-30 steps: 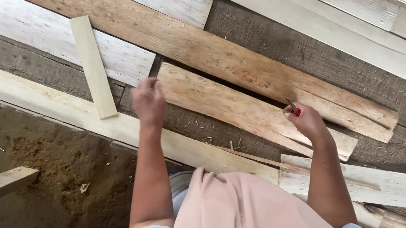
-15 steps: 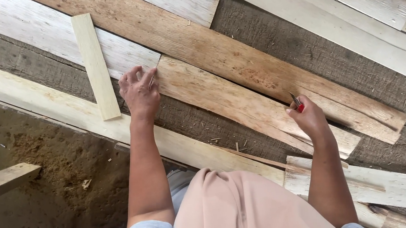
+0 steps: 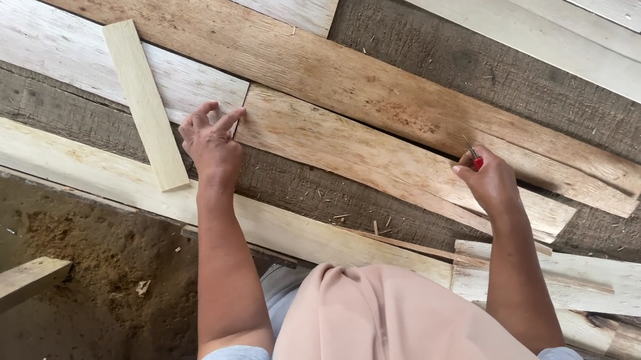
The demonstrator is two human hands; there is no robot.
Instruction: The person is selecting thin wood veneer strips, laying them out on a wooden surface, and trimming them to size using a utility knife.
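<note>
A rough grey-brown surface (image 3: 433, 44) carries loose boards: a short reddish plank (image 3: 381, 158) lies between the left hand (image 3: 211, 143) and right hand (image 3: 489, 179), a longer brown plank (image 3: 342, 76) beyond them, a pale slat (image 3: 145, 103) just left of the left hand

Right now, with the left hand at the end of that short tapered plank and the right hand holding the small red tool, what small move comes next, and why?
Probably press the left hand flat on the near end of the tapered plank to steady it. Its fingertips only touch the plank's corner, while the right hand already holds the small red tool at the plank's upper edge, near the far end.
</note>
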